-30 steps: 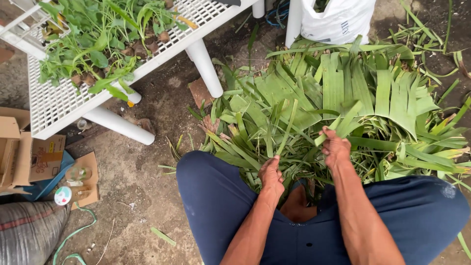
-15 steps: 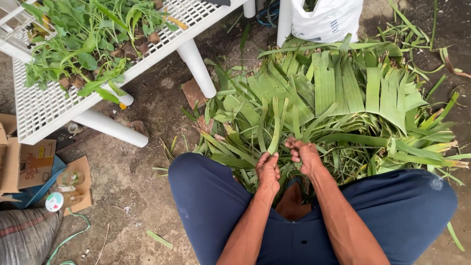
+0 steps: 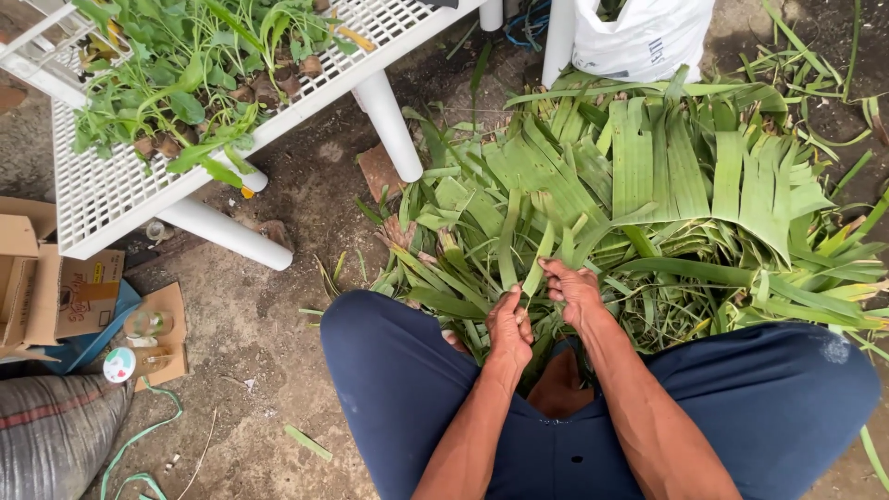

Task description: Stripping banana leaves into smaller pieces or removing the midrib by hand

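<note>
Between the person's knees, both hands meet on one narrow green leaf strip: the left hand is pinched shut on its lower end, the right hand curled closed just beside it on the same strip. It rises from the heap of cut leaves on the ground; two white table legs stand behind

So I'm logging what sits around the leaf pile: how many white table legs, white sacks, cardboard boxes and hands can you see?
White table legs: 4
White sack: 1
Cardboard boxes: 2
Hands: 2, the left hand and the right hand, both pinching one narrow green leaf strip
Total: 9
</note>
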